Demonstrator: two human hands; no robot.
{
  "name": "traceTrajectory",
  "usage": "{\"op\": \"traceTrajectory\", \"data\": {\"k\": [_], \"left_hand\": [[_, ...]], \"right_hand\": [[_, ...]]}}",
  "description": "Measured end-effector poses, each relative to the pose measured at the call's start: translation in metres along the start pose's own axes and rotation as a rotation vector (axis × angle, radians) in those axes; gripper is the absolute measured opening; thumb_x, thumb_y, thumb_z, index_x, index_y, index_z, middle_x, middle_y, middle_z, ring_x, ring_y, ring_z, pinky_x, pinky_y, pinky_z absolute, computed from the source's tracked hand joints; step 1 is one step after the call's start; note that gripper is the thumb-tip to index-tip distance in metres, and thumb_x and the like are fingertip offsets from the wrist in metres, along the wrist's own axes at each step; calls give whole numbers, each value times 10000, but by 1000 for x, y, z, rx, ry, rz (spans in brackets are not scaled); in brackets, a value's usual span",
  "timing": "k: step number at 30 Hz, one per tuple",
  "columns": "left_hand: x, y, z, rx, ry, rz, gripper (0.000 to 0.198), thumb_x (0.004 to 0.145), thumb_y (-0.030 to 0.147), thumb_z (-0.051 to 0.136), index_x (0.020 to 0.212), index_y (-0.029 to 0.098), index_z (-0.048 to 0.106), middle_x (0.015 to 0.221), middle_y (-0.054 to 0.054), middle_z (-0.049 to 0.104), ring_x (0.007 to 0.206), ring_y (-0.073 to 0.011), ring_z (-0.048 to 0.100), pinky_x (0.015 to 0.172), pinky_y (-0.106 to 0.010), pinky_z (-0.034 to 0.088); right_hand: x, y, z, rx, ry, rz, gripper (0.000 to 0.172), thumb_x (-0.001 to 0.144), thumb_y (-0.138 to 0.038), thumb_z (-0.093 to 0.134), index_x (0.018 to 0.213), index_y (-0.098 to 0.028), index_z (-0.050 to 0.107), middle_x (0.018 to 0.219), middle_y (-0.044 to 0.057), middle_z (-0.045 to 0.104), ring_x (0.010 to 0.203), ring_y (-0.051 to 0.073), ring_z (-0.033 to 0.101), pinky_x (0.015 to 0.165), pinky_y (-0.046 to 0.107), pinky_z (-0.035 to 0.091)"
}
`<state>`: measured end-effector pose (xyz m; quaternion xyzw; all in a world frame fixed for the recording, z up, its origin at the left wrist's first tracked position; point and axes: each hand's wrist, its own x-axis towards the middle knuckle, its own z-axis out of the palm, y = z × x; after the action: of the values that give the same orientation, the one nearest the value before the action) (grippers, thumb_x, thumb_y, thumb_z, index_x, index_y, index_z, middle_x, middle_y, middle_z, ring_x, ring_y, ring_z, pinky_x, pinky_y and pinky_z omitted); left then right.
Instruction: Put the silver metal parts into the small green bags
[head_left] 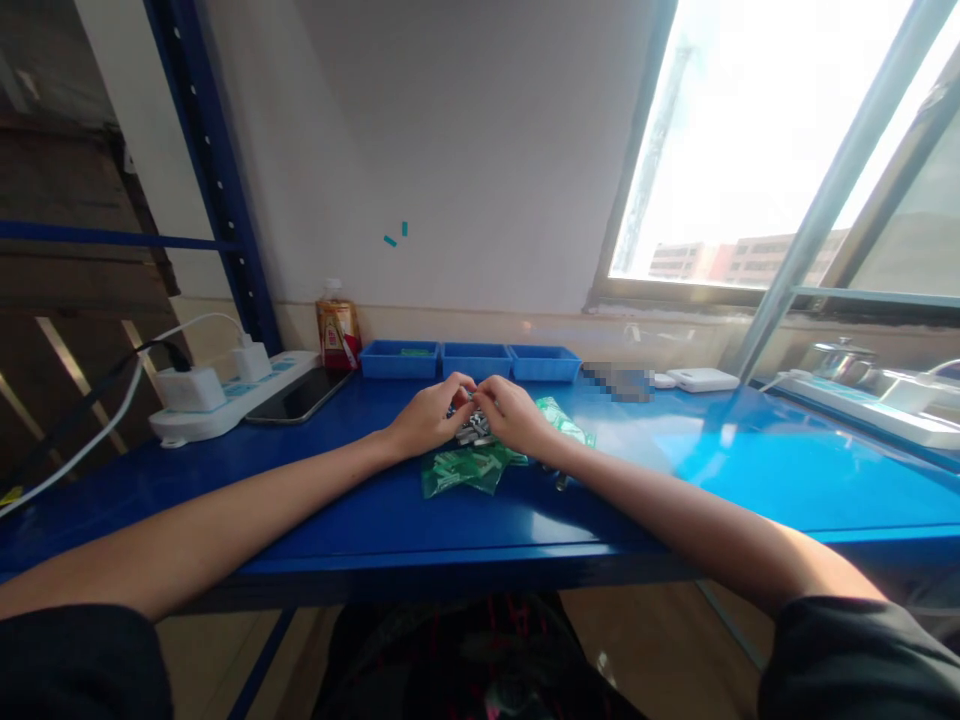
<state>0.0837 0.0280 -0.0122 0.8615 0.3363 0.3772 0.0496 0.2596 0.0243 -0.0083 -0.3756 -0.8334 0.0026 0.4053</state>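
Above the middle of the blue table, my left hand (433, 414) and my right hand (514, 410) meet with fingertips pinched close together. Whatever they hold between them is too small to make out. Just under the fingers lies a pile of small silvery metal parts (474, 432), partly covered by both hands. A green clear plastic bag (463, 472) with slim pieces inside lies in front of the pile. Another green bag (564, 420) rests beyond my right wrist. A small dark metal piece (561, 482) shows beside my right forearm.
Three blue trays (475, 362) stand in a row against the wall; the left one holds something green. At left are a power strip (217, 405), a phone (300, 394) and a red-gold pouch (338, 330). At right lie a white device (703, 380) and another power strip (870, 405).
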Motion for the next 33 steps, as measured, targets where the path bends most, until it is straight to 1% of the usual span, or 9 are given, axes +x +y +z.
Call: {"op": "traceTrajectory", "data": {"k": [5,8,11,20,24,26,29,32,33], "left_hand": [[1,2,-3,87,35,-8,256,918,396,401,922,192,557,758,-21,629,723,-169,600,676,-262,431],[2,4,-4,30,-26,-16,339,947,388,329,787,182,546,683,-10,604,653,-154,574,626,-246,409],[2,3,-4,-74,-98,1,414,959,411,287,713,176,523,636,6,573,602,-136,548,606,-239,395],[1,2,-3,-225,-104,-63,509,960,463,246,659,161,526,611,6,574,598,-132,546,627,-249,403],[2,0,-2,-188,-96,-83,528,964,452,221,655,162,536,620,-3,589,617,-140,562,650,-257,420],[5,-5,-2,-130,-62,-84,500,967,426,213,742,164,574,677,-10,611,661,-149,578,679,-266,434],[10,-21,-3,34,-14,-53,365,948,347,282,951,175,603,875,-42,647,835,-180,599,797,-300,452],[12,-39,-5,228,-109,-24,281,872,241,386,1012,174,621,1034,-79,632,1000,-221,572,925,-347,428],[12,-44,-5,259,-146,-27,286,852,215,396,1014,175,628,1057,-84,625,1015,-225,570,938,-349,427]], "right_hand": [[-2,-3,-4,12,1,-4,108,911,-232,402,891,-197,502,803,18,579,779,146,546,729,258,407],[-5,-8,-9,-37,-25,-74,159,884,-206,431,1036,-194,476,874,31,573,816,159,550,740,269,416],[-6,-13,-12,-116,-59,-128,144,857,-207,480,1000,-202,495,924,43,565,831,168,544,732,271,419],[-4,-6,-11,-145,-41,-182,81,871,-207,497,947,-194,522,928,43,564,832,158,542,731,257,416],[-1,-3,-8,-225,-39,-193,103,901,-203,440,955,-191,526,923,48,575,817,154,545,704,247,406],[9,4,-9,-269,-18,-188,136,923,-225,409,956,-186,535,921,55,587,827,157,553,710,246,404],[33,31,-18,-360,79,-40,216,955,-292,361,984,-188,549,983,72,607,914,176,567,754,258,405],[48,73,-35,-510,157,385,281,957,-357,344,1089,-186,524,1103,97,595,1011,202,564,784,276,414],[48,88,-40,-530,154,455,331,943,-385,374,1149,-158,499,1122,128,589,1012,225,567,780,295,420]]}}
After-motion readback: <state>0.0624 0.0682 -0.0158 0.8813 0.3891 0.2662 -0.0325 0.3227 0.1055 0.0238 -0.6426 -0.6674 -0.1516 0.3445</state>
